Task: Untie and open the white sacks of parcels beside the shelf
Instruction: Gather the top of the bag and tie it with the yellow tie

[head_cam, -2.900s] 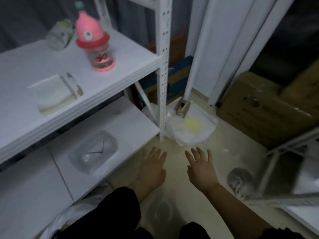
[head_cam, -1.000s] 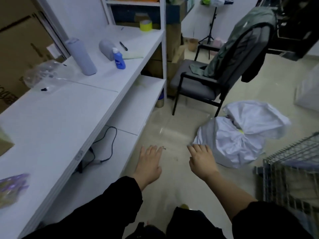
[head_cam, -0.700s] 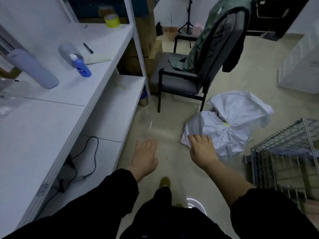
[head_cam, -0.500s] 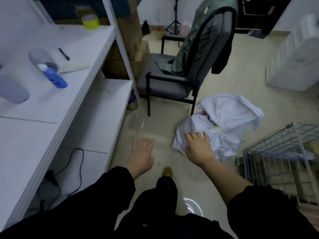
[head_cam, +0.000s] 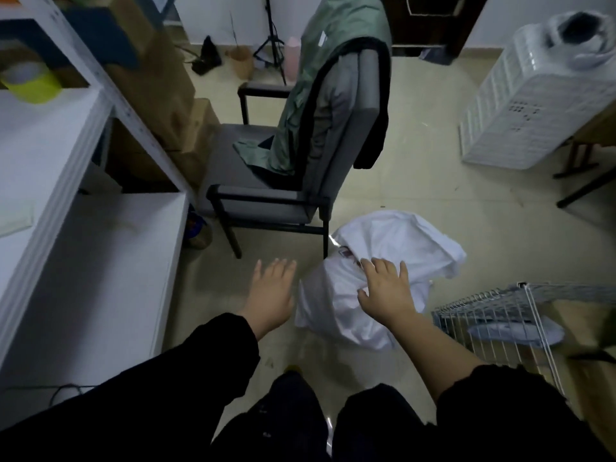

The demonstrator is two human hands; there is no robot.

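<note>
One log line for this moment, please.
phase: reach | left hand: open, above floor left of white sack | right hand: open, spread over its gathered top | tie: hidden by hand | second sack: behind, by chair

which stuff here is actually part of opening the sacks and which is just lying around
Job in hand:
near white sack
far white sack
right hand, spread over the near sack
left hand, open beside it

Just lying about:
grey chair
green jacket draped on it
wire basket
white crate
yellow tape roll
</note>
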